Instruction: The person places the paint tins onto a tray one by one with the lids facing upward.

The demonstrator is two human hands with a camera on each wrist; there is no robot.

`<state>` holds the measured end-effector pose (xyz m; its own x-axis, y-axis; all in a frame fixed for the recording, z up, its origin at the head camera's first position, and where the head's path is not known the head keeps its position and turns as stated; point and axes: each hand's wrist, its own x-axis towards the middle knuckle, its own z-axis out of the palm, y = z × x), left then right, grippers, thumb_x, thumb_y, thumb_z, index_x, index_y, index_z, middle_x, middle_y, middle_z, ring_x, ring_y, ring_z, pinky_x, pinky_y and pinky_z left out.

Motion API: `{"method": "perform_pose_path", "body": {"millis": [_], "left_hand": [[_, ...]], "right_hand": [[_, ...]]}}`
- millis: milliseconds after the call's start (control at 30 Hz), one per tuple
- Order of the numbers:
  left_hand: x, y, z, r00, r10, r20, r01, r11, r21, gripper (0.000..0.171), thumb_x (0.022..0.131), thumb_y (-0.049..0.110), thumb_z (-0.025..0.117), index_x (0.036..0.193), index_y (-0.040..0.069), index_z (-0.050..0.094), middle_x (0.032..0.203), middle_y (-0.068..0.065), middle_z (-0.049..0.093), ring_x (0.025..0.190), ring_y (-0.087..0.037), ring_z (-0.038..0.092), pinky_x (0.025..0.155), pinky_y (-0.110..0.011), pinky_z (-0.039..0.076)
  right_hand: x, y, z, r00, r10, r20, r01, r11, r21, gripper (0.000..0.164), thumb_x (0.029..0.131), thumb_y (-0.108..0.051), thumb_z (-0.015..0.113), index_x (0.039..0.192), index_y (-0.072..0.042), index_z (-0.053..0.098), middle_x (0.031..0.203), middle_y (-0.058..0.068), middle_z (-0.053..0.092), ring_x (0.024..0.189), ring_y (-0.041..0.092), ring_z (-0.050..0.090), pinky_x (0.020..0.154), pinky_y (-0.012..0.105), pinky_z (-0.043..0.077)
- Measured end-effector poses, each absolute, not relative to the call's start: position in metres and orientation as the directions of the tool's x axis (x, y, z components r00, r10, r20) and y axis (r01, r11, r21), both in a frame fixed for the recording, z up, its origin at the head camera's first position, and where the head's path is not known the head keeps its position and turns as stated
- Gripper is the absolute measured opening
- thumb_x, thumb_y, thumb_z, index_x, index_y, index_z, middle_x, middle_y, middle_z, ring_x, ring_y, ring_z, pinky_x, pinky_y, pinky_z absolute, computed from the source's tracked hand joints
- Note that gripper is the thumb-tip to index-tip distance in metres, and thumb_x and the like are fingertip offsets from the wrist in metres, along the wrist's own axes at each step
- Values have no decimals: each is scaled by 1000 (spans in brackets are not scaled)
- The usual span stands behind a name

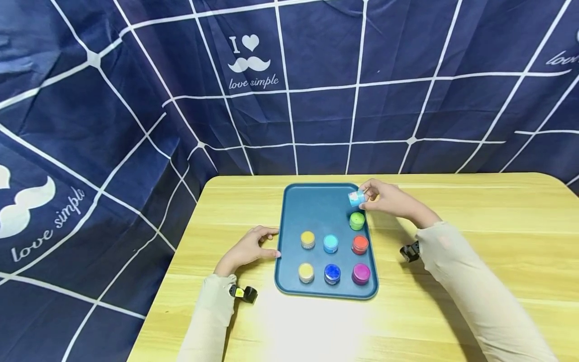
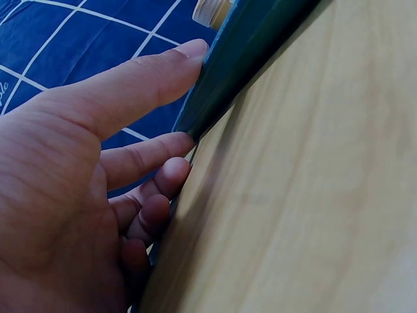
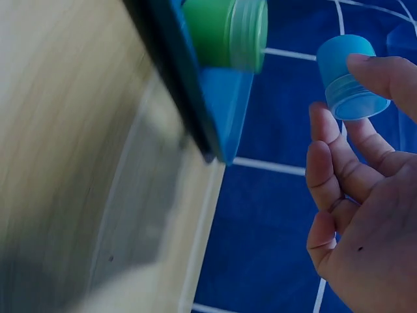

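Observation:
My right hand (image 1: 382, 196) pinches a small light-blue jar (image 1: 356, 198) between thumb and fingers, tilted in the air over the far right corner of the dark teal tray (image 1: 312, 206). In the right wrist view the blue jar (image 3: 342, 62) hangs clear of the tray, and a green jar (image 3: 225, 32) stands on it. My left hand (image 1: 251, 246) rests at the tray's left edge. In the left wrist view, the thumb tip of that hand (image 2: 71, 156) touches the rim, with the index fingertip against the tray's side (image 2: 221, 72).
On the tray stand a lime-green jar (image 1: 357, 220), a red jar (image 1: 360, 244), a purple jar (image 1: 361, 274), a light-blue jar (image 1: 330, 244), a dark-blue jar (image 1: 332, 274) and two yellow jars (image 1: 307, 240). The wooden table (image 1: 475, 216) meets a navy curtain (image 1: 325, 120) behind.

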<state>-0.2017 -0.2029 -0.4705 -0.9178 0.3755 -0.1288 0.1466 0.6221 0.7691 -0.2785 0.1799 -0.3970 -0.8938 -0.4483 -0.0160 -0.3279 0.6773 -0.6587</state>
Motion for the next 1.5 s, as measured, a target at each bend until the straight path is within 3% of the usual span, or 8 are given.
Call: {"method": "perform_pose_path", "body": {"millis": [467, 700, 867, 1300, 1500], "left_hand": [[-203, -203, -472, -916, 383, -116, 157, 612, 775, 64, 77, 29, 81, 134, 10, 57, 107, -5, 54, 96, -18, 44, 88, -33, 38], [-203, -203, -473, -921, 370, -122, 146, 617, 773, 64, 76, 31, 81, 133, 12, 58, 107, -3, 54, 97, -17, 44, 88, -32, 38], [-203, -203, -472, -919, 375, -122, 146, 611, 778, 65, 77, 30, 81, 134, 11, 58, 106, -4, 54, 96, -17, 43, 88, -32, 38], [-203, -203, -471, -918, 378, -116, 160, 622, 766, 64, 77, 30, 81, 133, 10, 58, 106, -4, 54, 96, -18, 43, 87, -33, 38], [-203, -204, -473, -920, 374, -118, 152, 618, 772, 63, 77, 30, 81, 133, 11, 58, 106, -4, 54, 95, -18, 44, 87, -32, 38]], "right_hand": [[-279, 144, -404, -850, -526, -30, -417, 707, -571, 37, 83, -20, 72, 113, -5, 55, 102, 11, 63, 95, 23, 58, 84, 40, 44], [-282, 131, -408, -835, -548, -50, -446, 727, -521, 35, 82, -24, 73, 110, -8, 58, 91, 3, 59, 87, 18, 55, 81, 41, 27], [-282, 127, -410, -828, -557, -60, -459, 736, -497, 36, 80, -24, 74, 109, -9, 59, 85, -1, 57, 82, 15, 52, 76, 38, 23], [-284, 118, -415, -815, -568, -112, -469, 761, -447, 38, 81, -23, 76, 113, -10, 60, 86, 0, 58, 82, 17, 52, 78, 42, 24], [-284, 116, -417, -812, -572, -113, -467, 754, -461, 32, 83, -20, 73, 110, -9, 62, 85, -1, 57, 85, 17, 52, 81, 43, 23]]}}
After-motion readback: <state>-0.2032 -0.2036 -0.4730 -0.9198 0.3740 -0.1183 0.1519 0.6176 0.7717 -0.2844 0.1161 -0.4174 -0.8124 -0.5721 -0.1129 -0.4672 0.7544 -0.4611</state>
